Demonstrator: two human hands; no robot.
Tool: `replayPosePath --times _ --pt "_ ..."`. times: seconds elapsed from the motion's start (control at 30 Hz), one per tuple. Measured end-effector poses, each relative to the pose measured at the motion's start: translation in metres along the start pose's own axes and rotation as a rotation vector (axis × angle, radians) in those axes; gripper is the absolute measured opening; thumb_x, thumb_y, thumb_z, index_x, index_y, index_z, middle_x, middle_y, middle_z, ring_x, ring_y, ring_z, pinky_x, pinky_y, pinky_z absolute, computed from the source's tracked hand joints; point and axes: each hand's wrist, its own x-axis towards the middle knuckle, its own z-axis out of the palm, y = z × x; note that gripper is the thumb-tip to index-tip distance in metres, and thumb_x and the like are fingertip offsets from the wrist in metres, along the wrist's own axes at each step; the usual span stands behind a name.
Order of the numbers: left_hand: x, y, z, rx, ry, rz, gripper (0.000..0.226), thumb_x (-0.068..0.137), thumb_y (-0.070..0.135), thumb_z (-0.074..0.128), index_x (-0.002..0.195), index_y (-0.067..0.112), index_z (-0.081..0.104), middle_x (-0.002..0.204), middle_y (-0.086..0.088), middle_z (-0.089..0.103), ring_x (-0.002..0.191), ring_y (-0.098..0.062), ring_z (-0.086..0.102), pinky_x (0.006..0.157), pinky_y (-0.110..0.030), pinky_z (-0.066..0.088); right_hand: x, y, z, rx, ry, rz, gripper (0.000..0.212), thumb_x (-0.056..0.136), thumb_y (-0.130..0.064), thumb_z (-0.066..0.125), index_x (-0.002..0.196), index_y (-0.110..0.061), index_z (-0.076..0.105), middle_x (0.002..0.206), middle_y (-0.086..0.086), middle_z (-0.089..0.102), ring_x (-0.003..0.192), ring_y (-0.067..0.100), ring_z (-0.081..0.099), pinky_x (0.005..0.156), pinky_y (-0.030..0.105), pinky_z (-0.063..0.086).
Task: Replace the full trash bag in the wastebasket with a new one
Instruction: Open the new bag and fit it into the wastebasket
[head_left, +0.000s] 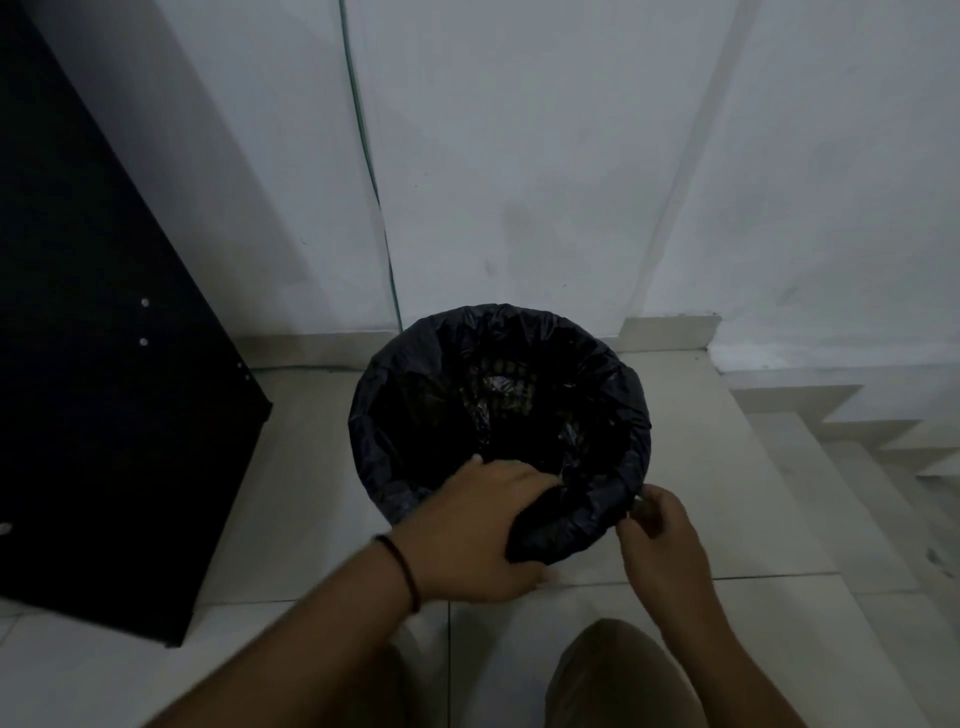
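One trash bag (384, 415) lining one wastebasket, left hand (483, 535) and right hand (660, 535) both pinched on its rim.

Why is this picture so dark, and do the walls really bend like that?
Head view: the light is dim, so the black bag over the wastebasket loses its detail; the left hand and right hand look slightly soft; the wide-angle lens bows the green cable and the wall edges.

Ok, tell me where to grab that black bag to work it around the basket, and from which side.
Grip the black bag by its folded-over edge at the near rim, coming from the person's side. The plastic bunches loosely there, and both the left hand and right hand already pinch it.
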Motion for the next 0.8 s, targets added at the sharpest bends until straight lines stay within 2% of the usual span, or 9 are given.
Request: replayPosePath --times 0.13,0.2,0.23,0.27,0.33,0.53,0.67,0.73,0.8 --pt "-0.031 -0.055 -0.032 0.390 -0.146 -0.072 0.067 0.073 0.043 0.061 0.135 0.029 0.041 0.133 0.007 0.045 0.128 -0.012 0.038 0.118 -0.046 0.009 -0.002 0.002 -0.006 -0.713 -0.019 -0.713 0.067 0.074 -0.034 0.061 0.137 -0.023 0.042 0.138 -0.009 0.041 0.136 0.019 0.026 0.112 0.041 0.006" --pt "-0.035 -0.074 -0.026 0.485 -0.104 -0.005 0.046 0.066 0.033 0.071 0.110 0.026 0.062 0.108 0.003 0.062 0.103 -0.016 0.060 0.104 -0.040 0.037 0.008 0.003 0.003 -1.010 -0.078 -0.899 0.060 0.059 -0.042 0.072 0.115 -0.024 0.063 0.116 -0.004 0.061 0.122 0.020 0.049 0.109 0.047 0.006" --pt "-0.035 -0.078 -0.023 0.506 -0.083 -0.013 0.033 0.058 0.029 0.078 0.090 0.024 0.068 0.087 0.003 0.066 0.082 -0.016 0.065 0.084 -0.032 0.049 0.013 0.001 0.007 -1.057 -0.090 -0.931 0.050 0.052 -0.040 0.079 0.098 -0.023 0.069 0.096 -0.004 0.066 0.105 0.021 0.061 0.108 0.049 0.010" --pt "-0.035 -0.080 -0.021 0.515 -0.059 -0.032 0.027 0.050 0.026 0.082 0.073 0.023 0.067 0.072 0.004 0.064 0.065 -0.014 0.063 0.066 -0.026 0.051 0.018 -0.001 0.010 -1.067 -0.095 -0.938 0.042 0.047 -0.034 0.085 0.083 -0.022 0.068 0.080 -0.004 0.065 0.088 0.020 0.066 0.108 0.048 0.014" --pt "-0.036 -0.082 -0.017 0.507 0.031 -0.072 0.029 0.045 0.020 0.086 0.061 0.022 0.062 0.062 0.005 0.059 0.056 -0.014 0.058 0.055 -0.024 0.048 0.028 0.001 0.011 -1.054 -0.122 -0.957 0.038 0.043 -0.021 0.087 0.071 -0.020 0.061 0.068 -0.003 0.058 0.070 0.019 0.063 0.105 0.043 0.024" --pt "-0.043 -0.083 -0.001 0.510 0.211 -0.071 0.029 0.050 0.023 0.084 0.068 0.019 0.061 0.070 0.001 0.060 0.069 -0.020 0.060 0.083 -0.030 0.035 0.036 0.011 0.005 -1.036 -0.205 -1.030 0.047 0.053 -0.012 0.085 0.087 -0.018 0.053 0.074 0.000 0.060 0.069 0.019 0.062 0.100 0.035 0.030" --pt "-0.053 -0.091 -0.011 0.607 0.117 -0.041 0.061 0.058 0.065 0.066 0.105 0.025 0.063 0.108 0.003 0.061 0.113 -0.020 0.050 0.111 -0.046 0.015 0.027 -0.005 -0.009 -1.007 -0.374 -0.919 0.061 0.076 -0.057 0.064 0.126 -0.025 0.052 0.110 -0.007 0.061 0.103 0.010 0.059 0.113 0.035 0.026" --pt "-0.058 -0.086 -0.025 0.427 0.138 -0.013 0.080 0.069 0.079 0.042 0.128 0.025 0.052 0.135 0.005 0.047 0.134 -0.015 0.030 0.115 -0.039 0.010 0.022 -0.018 -0.020 -0.809 -0.400 -0.848 0.069 0.084 -0.068 0.044 0.139 -0.027 0.043 0.128 -0.010 0.051 0.122 0.003 0.044 0.118 0.037 0.018" --pt "-0.048 -0.082 -0.041 0.034 0.198 -0.055 0.064 0.082 0.070 0.037 0.125 0.026 0.055 0.133 0.008 0.053 0.129 -0.002 0.037 0.112 -0.019 0.022 0.027 -0.037 -0.018 -0.716 -0.331 -0.816 0.056 0.090 -0.061 0.036 0.131 -0.026 0.053 0.130 -0.009 0.053 0.125 0.005 0.043 0.116 0.040 0.021"
